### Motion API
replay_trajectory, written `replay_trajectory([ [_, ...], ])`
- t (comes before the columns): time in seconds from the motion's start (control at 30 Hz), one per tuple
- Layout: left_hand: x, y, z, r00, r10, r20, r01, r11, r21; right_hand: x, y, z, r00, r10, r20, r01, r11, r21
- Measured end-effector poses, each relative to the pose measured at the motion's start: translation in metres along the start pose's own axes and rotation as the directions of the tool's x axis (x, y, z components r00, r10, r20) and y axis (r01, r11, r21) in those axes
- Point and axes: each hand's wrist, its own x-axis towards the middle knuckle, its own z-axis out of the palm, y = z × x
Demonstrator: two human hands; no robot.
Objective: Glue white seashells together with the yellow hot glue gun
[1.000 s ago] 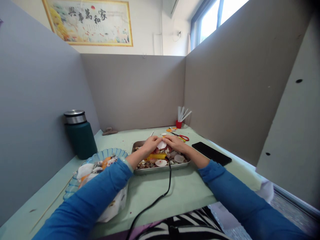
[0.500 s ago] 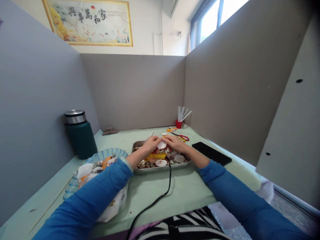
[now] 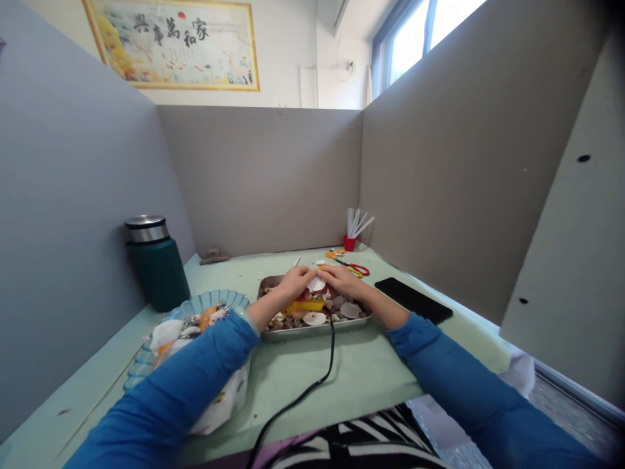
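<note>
Both my hands meet over a metal tray filled with shells and small stones. My left hand and my right hand pinch a white shell between them, fingers closed on its edges. A yellow tool with a black cord lies in the tray just below my hands. Other white shells rest near the tray's front edge.
A blue glass plate of shells sits at the left, a dark green flask behind it. A black phone, red scissors and a red cup of white sticks lie at the right. Grey partitions wall the green desk.
</note>
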Motion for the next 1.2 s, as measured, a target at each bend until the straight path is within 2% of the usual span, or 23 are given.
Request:
replay_trajectory([
  [1.2, -0.001, 0.0001, 0.0003, 0.999, -0.037, 0.034, 0.037, 0.999, -0.007, 0.0019, 0.0089, 0.0008, 0.998, 0.0, 0.055, 0.002, 0.999, -0.036],
])
